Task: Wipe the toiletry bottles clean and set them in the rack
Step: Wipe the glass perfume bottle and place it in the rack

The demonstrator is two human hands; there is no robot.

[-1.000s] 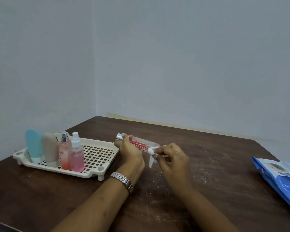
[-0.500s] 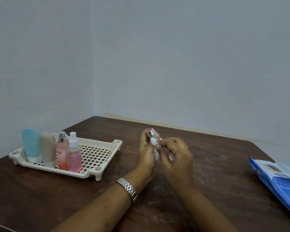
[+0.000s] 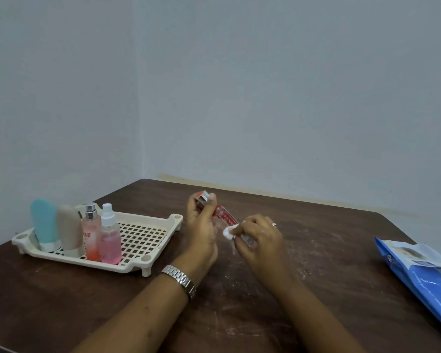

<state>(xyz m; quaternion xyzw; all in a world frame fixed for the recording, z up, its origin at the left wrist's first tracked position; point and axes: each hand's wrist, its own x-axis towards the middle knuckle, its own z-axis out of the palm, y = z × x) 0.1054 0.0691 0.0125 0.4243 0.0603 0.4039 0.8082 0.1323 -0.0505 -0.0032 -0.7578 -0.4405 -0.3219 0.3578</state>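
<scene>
Left hand [image 3: 201, 225] grips the bottle [image 3: 225, 216] by its cap end, tilted cap-up now, level 1 s ago; right hand [image 3: 261, 240] pinches the wipe [image 3: 229, 231] on its lower body; probably wiping remaining sides; rack [image 3: 150, 235] left of both hands holds 4 already

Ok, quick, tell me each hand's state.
Left hand: grips the slim clear red-printed bottle by its capped end.
Right hand: pinches a small white wipe against that bottle.
</scene>
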